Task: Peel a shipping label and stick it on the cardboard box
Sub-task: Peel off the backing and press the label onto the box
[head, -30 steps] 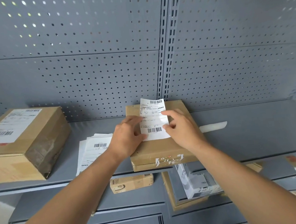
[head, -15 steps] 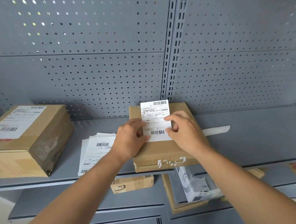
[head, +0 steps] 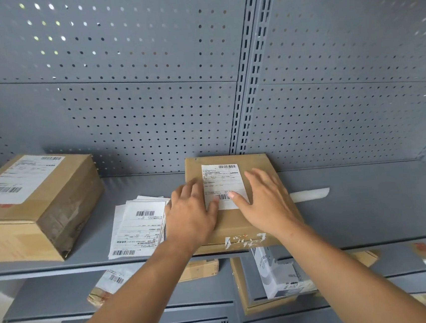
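Cardboard box: we see the flat brown cardboard box [head: 238, 218] on the grey metal shelf [head: 368, 214].
Label: white barcoded shipping label [head: 223, 183] lying on the box's top.
Hands: our left hand [head: 189, 215] and right hand [head: 265, 203] press flat, fingers spread, thumbs on the label.

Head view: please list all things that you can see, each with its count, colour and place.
Flat box: one, brown, middle of the top shelf.
Label: one, white, on top of the flat box.
Big box: one, brown with a white label, left on the shelf.
Label sheets: a stack, white, between the two boxes.
Strip: one, white, on the shelf right of the flat box.
Shelf: grey, under all these.
Lower parcels: several, brown and white, on the shelf below.
Pegboard: grey, behind.
Left hand: flat on the label's left edge.
Right hand: flat on its right edge.
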The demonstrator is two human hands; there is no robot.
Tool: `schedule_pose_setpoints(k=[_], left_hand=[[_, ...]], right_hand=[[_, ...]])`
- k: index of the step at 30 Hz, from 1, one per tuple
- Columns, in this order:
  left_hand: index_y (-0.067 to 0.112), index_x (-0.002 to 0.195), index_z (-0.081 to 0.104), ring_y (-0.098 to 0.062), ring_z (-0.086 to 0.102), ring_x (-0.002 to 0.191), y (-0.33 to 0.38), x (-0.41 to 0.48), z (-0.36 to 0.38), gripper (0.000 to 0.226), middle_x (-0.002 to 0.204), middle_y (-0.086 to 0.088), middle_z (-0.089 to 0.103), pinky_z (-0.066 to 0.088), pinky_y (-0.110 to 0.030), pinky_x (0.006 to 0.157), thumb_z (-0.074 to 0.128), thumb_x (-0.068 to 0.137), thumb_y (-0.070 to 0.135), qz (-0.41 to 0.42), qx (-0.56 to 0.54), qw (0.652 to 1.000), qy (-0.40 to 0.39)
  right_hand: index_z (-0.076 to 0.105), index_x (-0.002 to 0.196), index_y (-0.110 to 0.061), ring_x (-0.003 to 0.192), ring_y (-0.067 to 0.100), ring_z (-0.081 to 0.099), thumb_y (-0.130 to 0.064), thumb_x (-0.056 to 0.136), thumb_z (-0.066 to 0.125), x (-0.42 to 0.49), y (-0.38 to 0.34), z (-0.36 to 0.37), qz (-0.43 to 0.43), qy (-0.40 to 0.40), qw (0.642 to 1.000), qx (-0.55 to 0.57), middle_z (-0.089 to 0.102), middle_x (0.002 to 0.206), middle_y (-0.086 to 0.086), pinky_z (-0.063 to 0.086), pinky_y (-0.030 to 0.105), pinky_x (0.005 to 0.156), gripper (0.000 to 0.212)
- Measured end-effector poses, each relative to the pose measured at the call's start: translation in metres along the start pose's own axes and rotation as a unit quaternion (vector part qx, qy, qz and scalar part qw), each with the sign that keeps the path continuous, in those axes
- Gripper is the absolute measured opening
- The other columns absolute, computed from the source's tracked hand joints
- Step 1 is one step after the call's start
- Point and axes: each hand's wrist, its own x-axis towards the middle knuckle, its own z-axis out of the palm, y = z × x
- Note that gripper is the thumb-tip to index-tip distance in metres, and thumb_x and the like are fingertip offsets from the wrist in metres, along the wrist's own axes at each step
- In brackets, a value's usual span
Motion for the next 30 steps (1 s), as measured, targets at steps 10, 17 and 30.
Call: schedule_pose_setpoints(k=[10,17,30], left_hand=[[0.027,0.152,0.036,-0.033,0.043,0.135,0.007,0.001,0.002,0.073,0.156,0.005,0.042,0.048,-0.047,0.099,0.056,0.092,0.063,-0.025,-0.030,0.999,-0.017],[0.023,0.142,0.049,-0.040,0.055,0.119,-0.001,0.001,0.008,0.043,0.148,-0.001,0.057,0.046,-0.047,0.101,0.047,0.099,0.022,-0.014,-0.040,0.999,0.016],[0.030,0.146,0.040,-0.033,0.052,0.126,0.000,-0.001,0.007,0.077,0.149,0.006,0.052,0.048,-0.052,0.102,0.057,0.083,0.072,-0.047,-0.054,0.997,-0.007]], right_hand=[[0.034,0.155,-0.027,0.149,0.024,0.026,-0.072,0.093,0.035,-0.003,-0.004,0.012,0.011,-0.010,0.998,-0.065,0.032,0.162,-0.003,0.018,0.047,0.124,0.077],[0.039,0.154,-0.032,0.147,0.019,0.031,-0.028,0.100,0.044,-0.007,0.002,0.009,0.007,0.006,1.000,-0.018,0.041,0.159,-0.008,0.020,0.044,0.124,0.054],[0.042,0.148,-0.035,0.141,0.021,0.040,-0.075,0.089,0.044,-0.007,-0.003,0.013,0.024,0.031,0.999,-0.030,0.050,0.148,-0.007,0.027,0.043,0.118,0.071]])
